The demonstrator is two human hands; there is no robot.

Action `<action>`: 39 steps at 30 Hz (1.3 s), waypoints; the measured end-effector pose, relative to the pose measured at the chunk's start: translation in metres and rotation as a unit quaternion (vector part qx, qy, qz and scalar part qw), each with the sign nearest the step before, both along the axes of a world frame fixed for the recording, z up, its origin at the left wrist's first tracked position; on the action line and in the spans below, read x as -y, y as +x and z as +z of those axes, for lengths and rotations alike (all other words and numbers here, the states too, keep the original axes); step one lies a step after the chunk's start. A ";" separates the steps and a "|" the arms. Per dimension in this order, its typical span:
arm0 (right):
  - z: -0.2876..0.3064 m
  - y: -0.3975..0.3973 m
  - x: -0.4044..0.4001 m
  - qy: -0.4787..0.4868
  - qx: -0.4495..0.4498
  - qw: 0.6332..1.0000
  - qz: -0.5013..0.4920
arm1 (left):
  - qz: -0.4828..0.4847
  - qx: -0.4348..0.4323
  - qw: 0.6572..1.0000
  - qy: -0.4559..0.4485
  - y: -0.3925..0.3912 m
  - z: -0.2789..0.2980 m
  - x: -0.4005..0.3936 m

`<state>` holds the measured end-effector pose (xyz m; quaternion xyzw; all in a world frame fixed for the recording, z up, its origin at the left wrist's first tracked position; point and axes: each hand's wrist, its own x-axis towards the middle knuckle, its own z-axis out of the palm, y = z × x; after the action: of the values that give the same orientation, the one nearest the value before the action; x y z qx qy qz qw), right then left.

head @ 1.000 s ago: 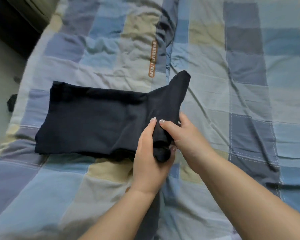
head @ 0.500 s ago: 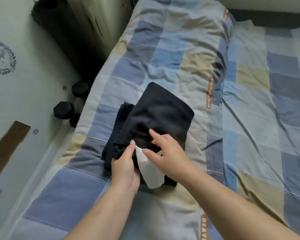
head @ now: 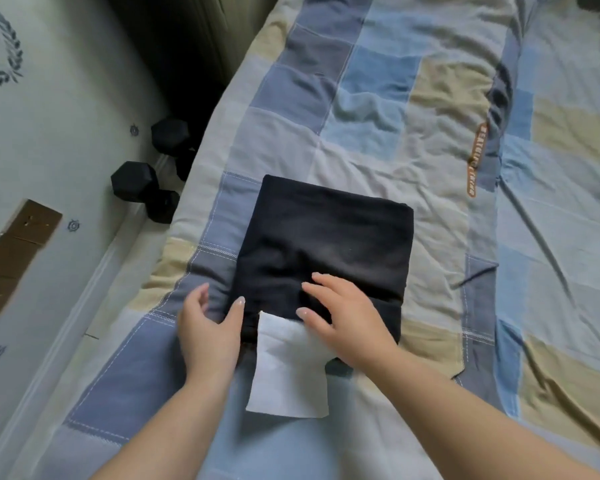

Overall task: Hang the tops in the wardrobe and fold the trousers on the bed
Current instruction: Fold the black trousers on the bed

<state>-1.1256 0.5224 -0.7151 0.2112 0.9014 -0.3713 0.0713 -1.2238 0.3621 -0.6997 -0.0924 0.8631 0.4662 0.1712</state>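
View: head camera, looking down on the bed.
Item: dark trousers (head: pixel 326 251), folded to a compact rectangle, lying on the patchwork quilt (head: pixel 378 98) of the bed, near its left edge.
Attached part: white pocket lining (head: pixel 286 372), sticking out from the trousers' near edge toward 6 o'clock, flat on the quilt.
Step in hand: judged to be the last tidying of the trouser fold; the bundle looks squared, only the lining left loose.
Next move calls for: probably tucking the lining under or into the fold, then smoothing the top; a light pull, since the fabric is soft and the stack could slip apart.
Left hand (head: pixel 210 327): at 7 o'clock of the bundle, fingers relaxed and spread, thumb touching the trousers' near left corner; grip open, holding nothing.
Right hand (head: pixel 343 317): palm down on the near part of the trousers, fingers straight, pressing flat; grip open.
Floor, at 9 o'clock of the bed: black dumbbells (head: pixel 142 181), brown cardboard piece (head: pixel 14 251).
Tops, wardrobe: not in view.
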 end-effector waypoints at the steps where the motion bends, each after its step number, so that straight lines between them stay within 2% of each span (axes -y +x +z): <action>1: 0.000 0.002 -0.007 0.040 -0.036 0.998 -0.039 | -0.089 -0.117 0.988 -0.046 -0.007 0.007 -0.004; 2: 0.000 0.006 -0.014 0.073 -0.060 0.993 -0.064 | -0.188 -0.204 0.959 -0.057 -0.014 0.013 -0.014; 3: 0.000 0.010 -0.019 0.099 -0.078 0.990 -0.072 | -0.285 -0.255 0.923 -0.051 -0.020 0.018 -0.028; 5: -0.001 0.019 -0.027 0.139 -0.104 0.983 -0.051 | -0.428 -0.283 0.857 -0.042 -0.031 0.022 -0.063; 7: -0.004 0.035 -0.034 0.163 -0.099 0.981 -0.023 | -0.512 -0.283 0.808 -0.067 -0.039 0.020 -0.107; 11: -0.017 0.074 -0.049 0.152 -0.045 0.987 -0.029 | -0.589 -0.267 0.746 -0.159 -0.045 0.000 -0.186; 13: -0.023 0.086 -0.054 0.127 -0.034 0.990 -0.040 | -0.578 -0.249 0.752 -0.193 -0.043 -0.009 -0.214; 17: -0.030 0.091 -0.058 0.091 -0.034 0.993 -0.067 | -0.491 -0.222 0.810 -0.230 -0.031 -0.023 -0.243; 23: -0.030 0.108 -0.055 0.033 -0.063 0.997 -0.024 | -0.413 -0.202 0.860 -0.221 -0.033 -0.032 -0.261; 25: -0.030 0.122 -0.050 0.013 -0.070 0.997 -0.031 | -0.411 -0.187 0.865 -0.220 -0.033 -0.036 -0.264; 28: -0.033 0.126 -0.052 0.002 -0.069 0.997 -0.044 | -0.425 -0.213 0.849 -0.230 -0.024 -0.040 -0.261; 30: -0.033 0.123 -0.054 -0.015 -0.083 0.993 -0.082 | -0.449 -0.267 0.824 -0.220 -0.012 -0.038 -0.250; 34: -0.032 0.089 -0.057 0.047 -0.128 0.967 -0.216 | -0.550 -0.355 0.737 -0.167 0.014 -0.027 -0.193; 36: -0.035 0.058 -0.060 0.074 -0.104 0.970 -0.205 | -0.584 -0.352 0.698 -0.218 0.025 -0.032 -0.157; 39: -0.052 0.025 -0.053 0.118 -0.006 0.987 -0.109 | -0.588 -0.294 0.673 -0.340 0.022 -0.049 -0.118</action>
<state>-1.1008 0.5756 -0.7666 0.3126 0.9108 -0.2696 -0.0003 -1.2015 0.4801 -0.7489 0.5241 0.8436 -0.0528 0.1041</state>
